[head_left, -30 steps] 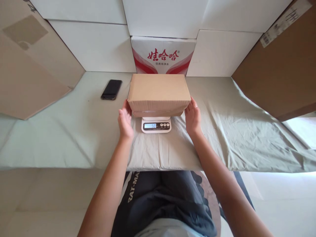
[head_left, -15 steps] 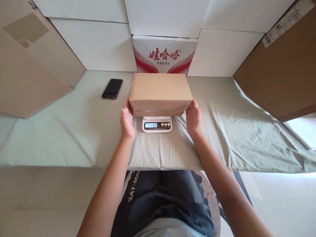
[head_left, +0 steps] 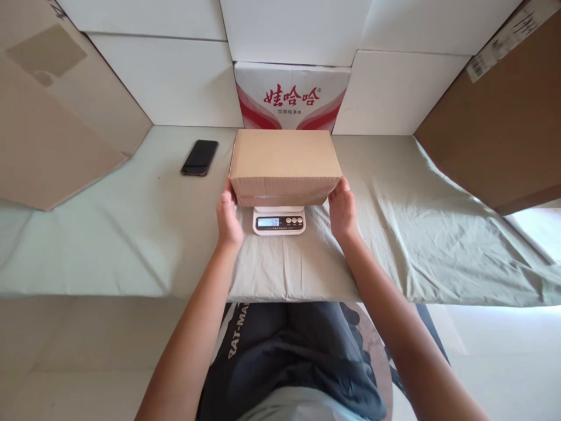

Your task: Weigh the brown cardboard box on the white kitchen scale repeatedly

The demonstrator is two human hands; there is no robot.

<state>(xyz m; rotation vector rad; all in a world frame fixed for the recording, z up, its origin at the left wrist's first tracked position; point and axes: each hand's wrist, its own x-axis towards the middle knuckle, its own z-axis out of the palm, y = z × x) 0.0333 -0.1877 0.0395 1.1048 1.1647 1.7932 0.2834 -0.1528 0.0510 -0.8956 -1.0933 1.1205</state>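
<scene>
The left hand [head_left: 228, 217] and right hand [head_left: 343, 211] flank the cardboard box [head_left: 284, 155], each partly hidden by it; whether they clamp it cannot be told. The box sits over a digital scale [head_left: 279, 223], concealing its rear.

The box [head_left: 286, 155] sits on the scale [head_left: 279, 225], midway along the counter [head_left: 100, 240], with the scale's front end jutting out before it. The left hand [head_left: 228, 216] is at the box's left end, the right hand [head_left: 344, 209] at its right. A phone [head_left: 200, 158] lies left of the box. Behind the box stands a carton [head_left: 293, 93], between panels [head_left: 169, 82]. The left-side carton [head_left: 56, 134] and right-side carton [head_left: 504, 140] flank the counter's back part.
</scene>
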